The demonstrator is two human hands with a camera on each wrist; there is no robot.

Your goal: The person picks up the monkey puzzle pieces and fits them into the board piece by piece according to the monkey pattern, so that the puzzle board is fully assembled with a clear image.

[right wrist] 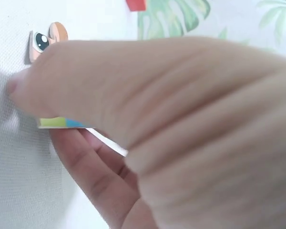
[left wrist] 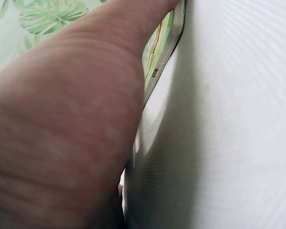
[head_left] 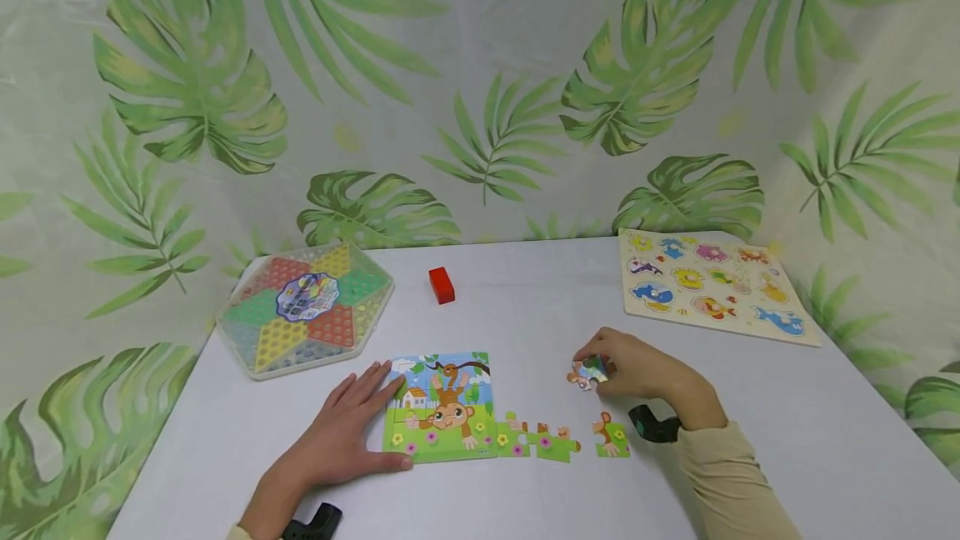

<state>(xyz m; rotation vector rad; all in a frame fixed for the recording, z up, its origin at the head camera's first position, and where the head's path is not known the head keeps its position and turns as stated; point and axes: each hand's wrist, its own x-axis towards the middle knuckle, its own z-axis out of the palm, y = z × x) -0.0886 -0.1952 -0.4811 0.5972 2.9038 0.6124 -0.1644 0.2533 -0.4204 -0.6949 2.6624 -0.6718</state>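
We see both hands over a white table (head_left: 525, 307). Our left hand (head_left: 347, 432) lies spread wide at the left side of a square monkey puzzle (head_left: 442, 415), its index finger on the far left part of the picture and its thumb at the near left corner. Our right hand (head_left: 641, 367), to the right and a little farther off, is narrow: thumb and fingers pinch a puzzle piece (head_left: 588, 372) that shows part of the monkey's face. The fingers cover some of this piece, and we cannot tell whether it touches the table.

Along the near right edge of the puzzle we have a short row of pieces (head_left: 553, 444), its left end touching the puzzle. Farther right, apart from that row and nearer than the held piece, lies a loose piece (head_left: 613, 437) with a brown ear and a pink flower.

At the far left we have a six-sided game board (head_left: 307, 298) in a clear case. A red block (head_left: 442, 285) lies beyond the puzzle, and a sea-animal board (head_left: 712, 286) rests at the far right. Behind the table hangs a leaf-print cloth (head_left: 517, 48).
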